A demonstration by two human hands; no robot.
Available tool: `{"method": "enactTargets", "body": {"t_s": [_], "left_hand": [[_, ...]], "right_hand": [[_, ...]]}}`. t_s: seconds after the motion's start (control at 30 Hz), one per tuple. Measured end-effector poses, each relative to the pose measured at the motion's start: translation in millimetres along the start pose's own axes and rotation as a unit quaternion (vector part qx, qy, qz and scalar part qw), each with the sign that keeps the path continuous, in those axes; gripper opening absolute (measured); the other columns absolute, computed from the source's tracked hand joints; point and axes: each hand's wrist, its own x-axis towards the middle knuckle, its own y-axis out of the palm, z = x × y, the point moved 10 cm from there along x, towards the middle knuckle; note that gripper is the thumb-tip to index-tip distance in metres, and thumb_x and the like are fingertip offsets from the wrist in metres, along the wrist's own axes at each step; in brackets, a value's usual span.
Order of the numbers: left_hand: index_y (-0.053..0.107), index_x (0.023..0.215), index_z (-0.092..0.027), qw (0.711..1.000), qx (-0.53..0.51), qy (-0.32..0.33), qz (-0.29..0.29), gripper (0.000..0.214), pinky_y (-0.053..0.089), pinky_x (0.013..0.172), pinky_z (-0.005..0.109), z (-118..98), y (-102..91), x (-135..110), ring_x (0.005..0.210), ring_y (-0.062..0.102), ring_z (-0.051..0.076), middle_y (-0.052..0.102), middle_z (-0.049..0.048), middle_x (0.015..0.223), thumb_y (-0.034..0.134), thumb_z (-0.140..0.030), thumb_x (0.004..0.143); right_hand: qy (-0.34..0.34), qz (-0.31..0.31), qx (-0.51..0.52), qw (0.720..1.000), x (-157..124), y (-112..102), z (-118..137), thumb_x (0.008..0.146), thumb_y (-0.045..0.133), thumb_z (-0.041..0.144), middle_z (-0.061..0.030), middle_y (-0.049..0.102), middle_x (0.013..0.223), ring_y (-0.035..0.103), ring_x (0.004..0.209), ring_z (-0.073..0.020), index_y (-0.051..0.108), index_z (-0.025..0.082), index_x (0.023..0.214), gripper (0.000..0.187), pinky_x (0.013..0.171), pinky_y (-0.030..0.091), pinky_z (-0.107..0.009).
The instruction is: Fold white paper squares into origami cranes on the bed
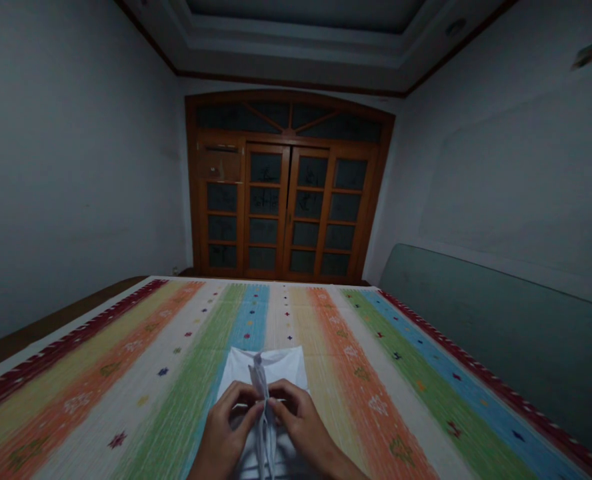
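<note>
Left hand (223, 430), closed narrow, its thumb and fingertips pinching a gathered white pleat (259, 383) from the left; the pleat runs upright along the middle of a white sheet (271, 367), whose material, cloth or paper, cannot be told. Right hand (301, 427), equally narrow, pinches the same pleat from the right, both sets of fingertips almost meeting at it. The sheet lies at the near edge of a striped woven spread (376, 400), about midway between its side edges, its middle drawn up into this narrow fold.
</note>
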Motion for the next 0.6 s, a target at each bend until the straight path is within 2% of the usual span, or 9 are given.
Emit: {"method": "enactTargets", "body": {"t_s": [0.1, 0.17, 0.27, 0.4, 0.6], "left_hand": [[0.067, 0.074, -0.021, 0.997, -0.058, -0.047, -0.012, 0.035, 0.057, 0.066, 0.028, 3.5, -0.1, 2.3, 0.072, 0.067, 0.023, 0.066, 0.0007, 0.073, 0.080, -0.053, 0.078], [0.065, 0.070, -0.020, 0.996, -0.069, -0.061, -0.021, 0.038, 0.056, 0.064, 0.026, 2.4, -1.2, 3.0, 0.069, 0.064, 0.021, 0.062, -0.0009, 0.069, 0.083, -0.054, 0.073], [0.064, 0.068, -0.020, 0.994, -0.076, -0.066, -0.030, 0.038, 0.054, 0.065, 0.025, 0.9, -2.6, 2.7, 0.069, 0.062, 0.020, 0.060, -0.0013, 0.069, 0.082, -0.054, 0.074], [0.064, 0.068, -0.020, 0.994, -0.081, -0.057, -0.053, 0.036, 0.054, 0.065, 0.025, -0.5, -8.2, 1.9, 0.072, 0.061, 0.021, 0.059, -0.0005, 0.071, 0.082, -0.051, 0.073], [0.069, 0.086, -0.020, 0.987, -0.124, -0.089, -0.058, 0.034, 0.055, 0.073, 0.026, 7.8, -12.0, 1.7, 0.077, 0.067, 0.022, 0.068, 0.0009, 0.079, 0.080, -0.050, 0.076]], "right_hand": [[0.017, -0.026, -0.016, 0.999, -2.1, -1.6, -7.5, 0.083, 0.072, 0.061, -0.0021, 0.065, 0.076, 0.059, 0.067, -0.0178, 0.069, 0.018, 0.087, 0.044, 0.063, 0.044, -0.028], [0.011, -0.028, -0.016, 0.999, -3.8, 0.8, -7.7, 0.084, 0.071, 0.063, -0.0009, 0.063, 0.074, 0.057, 0.067, -0.0171, 0.066, 0.018, 0.084, 0.045, 0.064, 0.044, -0.027], [-0.003, -0.030, 0.005, 1.000, -4.8, 3.5, -4.7, 0.086, 0.069, 0.063, -0.0008, 0.061, 0.077, 0.057, 0.071, -0.0170, 0.061, 0.019, 0.079, 0.045, 0.067, 0.045, -0.027], [-0.010, -0.053, 0.032, 0.998, -3.0, -0.4, -1.0, 0.084, 0.070, 0.062, 0.0014, 0.056, 0.076, 0.052, 0.064, -0.0132, 0.053, 0.020, 0.072, 0.047, 0.059, 0.041, -0.023], [0.001, -0.086, 0.054, 0.995, -1.3, -8.6, -0.2, 0.078, 0.073, 0.053, 0.0023, 0.055, 0.073, 0.051, 0.059, -0.0116, 0.049, 0.020, 0.066, 0.043, 0.054, 0.039, -0.021]]}}
